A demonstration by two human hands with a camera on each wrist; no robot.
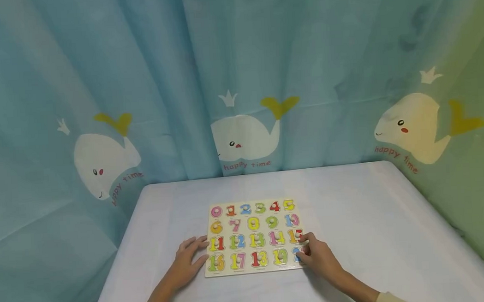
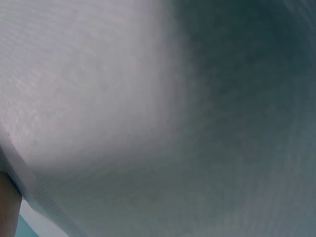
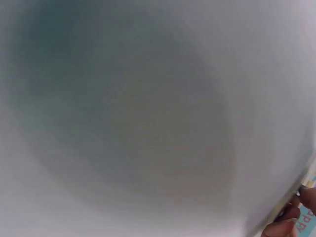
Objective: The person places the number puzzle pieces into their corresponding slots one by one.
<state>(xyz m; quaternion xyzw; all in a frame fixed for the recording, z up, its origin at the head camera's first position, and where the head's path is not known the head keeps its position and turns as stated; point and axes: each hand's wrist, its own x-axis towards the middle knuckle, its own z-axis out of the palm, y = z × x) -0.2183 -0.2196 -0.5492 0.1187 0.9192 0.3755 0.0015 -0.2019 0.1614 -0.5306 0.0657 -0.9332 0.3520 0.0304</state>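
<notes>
A pale number puzzle board (image 1: 228, 273) lies flat on the white table, with coloured number pieces from 0 upward, each bearing a small round knob. My left hand (image 1: 186, 261) rests at its left edge, fingertips and thumb spread apart beside the 11 and 16. At the right edge, my right hand (image 1: 320, 256) touches the board, with finger and thumb apart over the 15 piece (image 1: 294, 236) and the partly hidden 20 piece (image 1: 296, 253). The right wrist view shows right fingertips (image 3: 291, 213) at the board's edge; the left wrist view shows mostly blurred white and grey surface.
The white table (image 1: 353, 199) extends around the board on every side. A blue-green curtain (image 1: 323, 49) with whale prints hangs beyond its back edge and along both sides.
</notes>
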